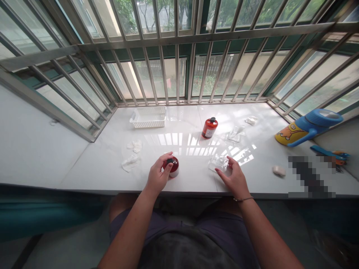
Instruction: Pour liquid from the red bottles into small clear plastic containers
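My left hand (157, 175) is wrapped around the neck of a red bottle (175, 166) with a black cap and a pale label. The bottle sits near the front edge of the white ledge. To the right, my right hand (237, 179) has its thumb and fingers curved around the near and right edges of a clear, see-through item (219, 162) lying on the ledge; its exact kind is not plain. Farther back stands a second red bottle (210, 128), upright and black-capped. Beside it lies another clear item (236, 134).
A white perforated basket (148, 118) sits back left. Crumpled tissues (131, 163) lie at left, another tissue (251, 120) at back right. A blue and yellow cartoon flask (307, 128) and a small whitish case (279, 171) are at right. Metal bars (177, 74) line the window.
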